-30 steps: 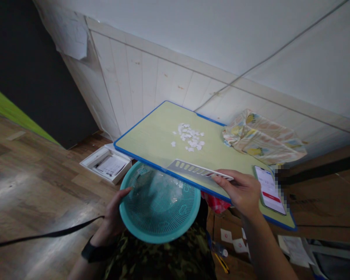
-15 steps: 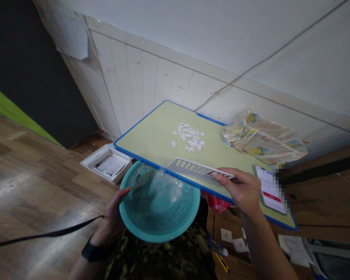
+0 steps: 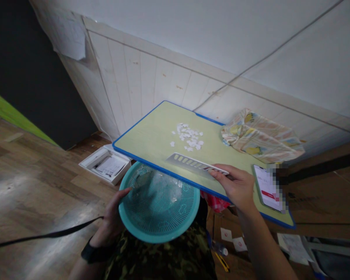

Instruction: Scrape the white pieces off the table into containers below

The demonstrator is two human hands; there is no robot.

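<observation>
My left hand (image 3: 115, 210) grips the left rim of a turquoise plastic colander (image 3: 160, 236), thumb over the edge and other fingers hidden. Inside the colander lies crumpled clear plastic (image 3: 166, 186). My right hand (image 3: 236, 184) is closed on the right end of a flat, thin white strip with a row of slots (image 3: 189, 160). This slotted strip is tilted over the front part of a pale yellow board with a blue rim (image 3: 146, 132). Beyond it, small white paper scraps (image 3: 189, 136) lie in a loose cluster. The board's front edge overlaps the colander's far rim.
On the board's right are a phone (image 3: 268, 188) and a patterned cloth (image 3: 259, 136). An open white box (image 3: 106, 165) stands left of the colander. Below right lie a yellow cutter (image 3: 222, 262), a plastic bottle (image 3: 220, 249) and small cards (image 3: 239, 244). A panelled wall (image 3: 151, 74) rises behind.
My right hand has moved the slotted strip slightly up and left, away from the board's front edge. My left hand and the colander have stayed nearly still.
</observation>
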